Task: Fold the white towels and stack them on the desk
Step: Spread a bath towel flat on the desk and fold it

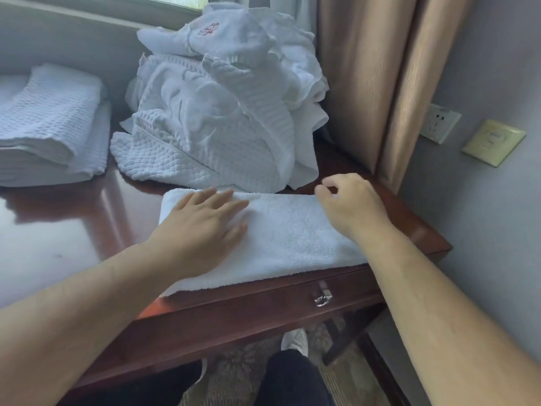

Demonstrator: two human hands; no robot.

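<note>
Left hand (202, 227) flat on the plush, oblong towel (292, 238) on the glossy desk (73, 230).

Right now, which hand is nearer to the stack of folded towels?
Left. The left hand lies flat on the left part of the towel being folded, on the side toward the folded stack. The right hand is at the towel's far right corner, farther away.

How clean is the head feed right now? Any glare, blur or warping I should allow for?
Head view: daylight glares off the glossy desk at left, washing out the wood; the right hand is slightly motion-blurred at its fingers, the left hand sharper, flat on the towel; the wide lens bows the curtain and forearms near the edges; the white pile keeps its texture.
</note>
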